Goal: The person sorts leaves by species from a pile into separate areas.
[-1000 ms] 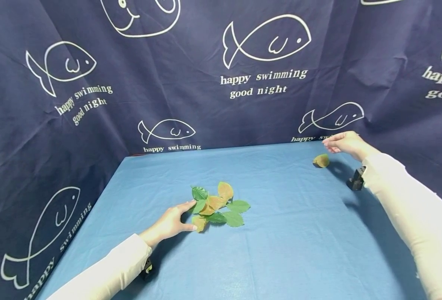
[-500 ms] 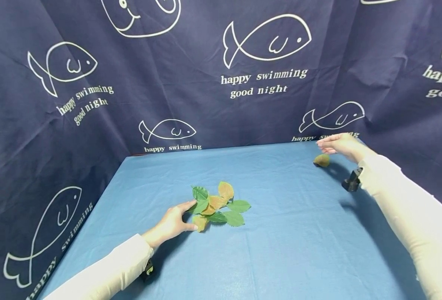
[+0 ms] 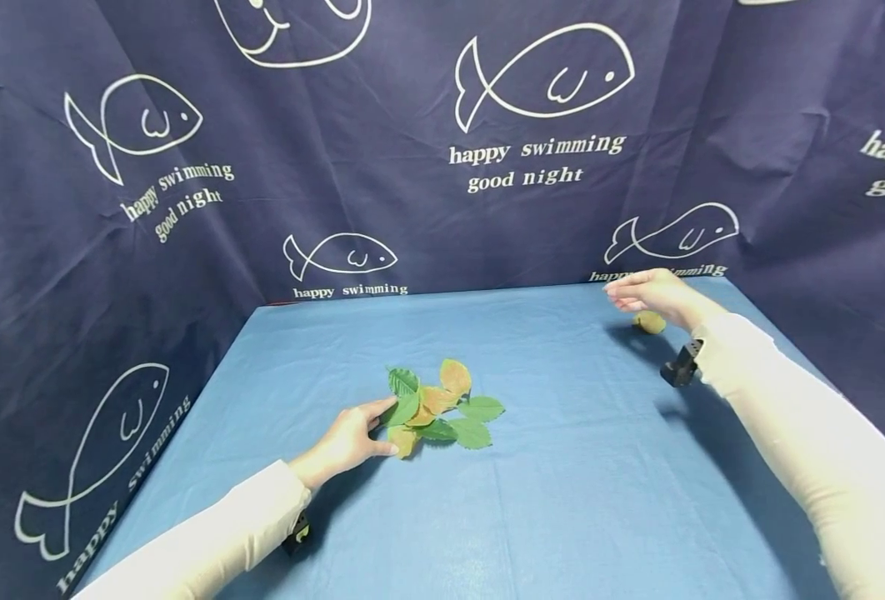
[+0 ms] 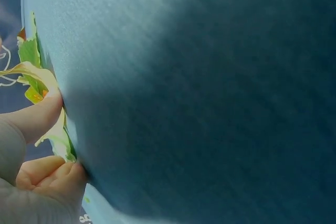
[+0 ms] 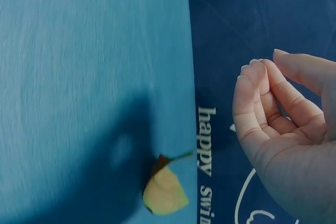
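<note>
Although near a yellow leaf (image 5: 167, 192), right hand (image 3: 658, 296) empty and loose, unclenched left hand (image 3: 347, 439) against leaf cluster (image 3: 438, 402).

creased matt cloth backdrop (image 3: 412, 183), lightly wrinkled cloth table cover (image 3: 562, 500), thin veined leaves (image 3: 438, 400), matt fabric sleeves (image 3: 780, 425)

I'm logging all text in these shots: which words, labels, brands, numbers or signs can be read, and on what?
"happy swimming": backdrop, repeated; some copies cut off or partly hidden.
"good night": backdrop, below some of those.
Left wrist view, bottom edge: partial letters, unreadable.
Brands, numbers: none legible.
</note>
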Motion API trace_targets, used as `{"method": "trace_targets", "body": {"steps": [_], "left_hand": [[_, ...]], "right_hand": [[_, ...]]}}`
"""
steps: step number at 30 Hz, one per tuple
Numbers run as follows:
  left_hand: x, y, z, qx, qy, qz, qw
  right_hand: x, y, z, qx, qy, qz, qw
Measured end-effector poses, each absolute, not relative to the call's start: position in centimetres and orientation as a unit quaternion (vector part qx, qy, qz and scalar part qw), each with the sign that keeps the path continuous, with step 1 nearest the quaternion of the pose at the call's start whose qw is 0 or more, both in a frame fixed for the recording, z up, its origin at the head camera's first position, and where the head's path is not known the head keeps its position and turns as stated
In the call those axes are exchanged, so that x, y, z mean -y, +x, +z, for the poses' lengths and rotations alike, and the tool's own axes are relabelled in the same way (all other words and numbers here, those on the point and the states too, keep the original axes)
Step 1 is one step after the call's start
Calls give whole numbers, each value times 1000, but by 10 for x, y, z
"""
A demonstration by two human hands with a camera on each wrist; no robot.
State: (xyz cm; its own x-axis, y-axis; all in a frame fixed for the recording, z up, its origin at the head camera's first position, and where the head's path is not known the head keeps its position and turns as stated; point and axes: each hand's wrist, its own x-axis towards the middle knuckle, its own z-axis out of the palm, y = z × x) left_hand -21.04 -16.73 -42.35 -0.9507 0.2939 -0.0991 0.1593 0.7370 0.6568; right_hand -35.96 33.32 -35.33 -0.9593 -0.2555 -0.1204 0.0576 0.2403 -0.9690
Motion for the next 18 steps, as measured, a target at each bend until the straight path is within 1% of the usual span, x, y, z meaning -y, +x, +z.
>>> {"method": "trace_targets", "body": {"steps": [5,12,18], "left_hand": [[166,-210,-423,-926,128,341,103],[165,-211,-424,-927,129,340,92],[165,-210,-423,-926,134,339,95]], "right_hand": [[-320,-360,-353,-776,-67,-614,129],[-303,-358,-359,-787,-71,-600,124],[-284,-358,-368,-796,-88,-584,134]]}}
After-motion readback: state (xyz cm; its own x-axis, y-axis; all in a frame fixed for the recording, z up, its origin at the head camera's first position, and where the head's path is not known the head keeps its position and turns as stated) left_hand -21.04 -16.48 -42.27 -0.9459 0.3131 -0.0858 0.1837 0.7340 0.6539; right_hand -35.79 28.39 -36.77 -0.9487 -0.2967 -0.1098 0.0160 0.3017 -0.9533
